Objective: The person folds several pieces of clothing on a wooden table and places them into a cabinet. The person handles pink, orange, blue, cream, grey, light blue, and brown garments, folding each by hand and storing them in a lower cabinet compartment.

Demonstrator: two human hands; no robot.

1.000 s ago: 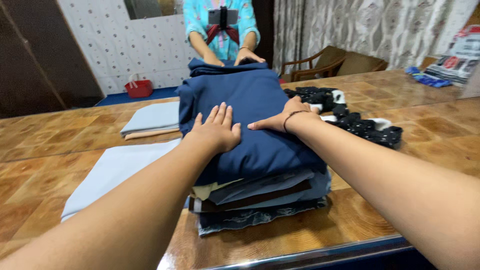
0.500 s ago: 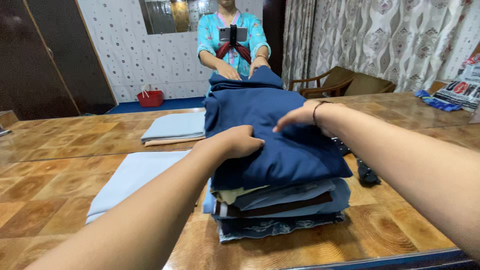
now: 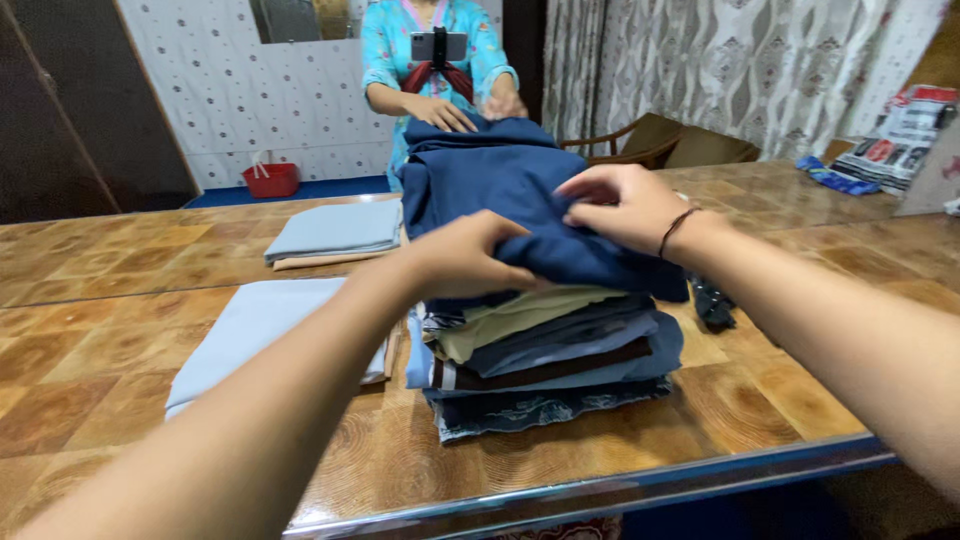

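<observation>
A stack of folded clothes (image 3: 545, 370) stands on the wooden table (image 3: 100, 350) near its front edge. On top lies a dark blue garment (image 3: 490, 185). My left hand (image 3: 470, 255) grips its near edge and lifts it, baring a beige piece (image 3: 520, 310) beneath. My right hand (image 3: 620, 205), with a dark thread at the wrist, pinches the same blue cloth from the right. Across the table a person in a turquoise top presses both hands (image 3: 445, 115) on the far end of the blue garment.
A light blue folded cloth (image 3: 250, 330) lies left of the stack, and another light blue fold (image 3: 335, 232) lies farther back. Black patterned fabric (image 3: 712, 300) shows at the right. A red basket (image 3: 272, 180) sits on the floor; wooden chairs (image 3: 665, 140) stand behind the table.
Both my hands went from lying flat on the blue garment to gripping its near edge and raising it, uncovering the beige layer. The view shifted slightly.
</observation>
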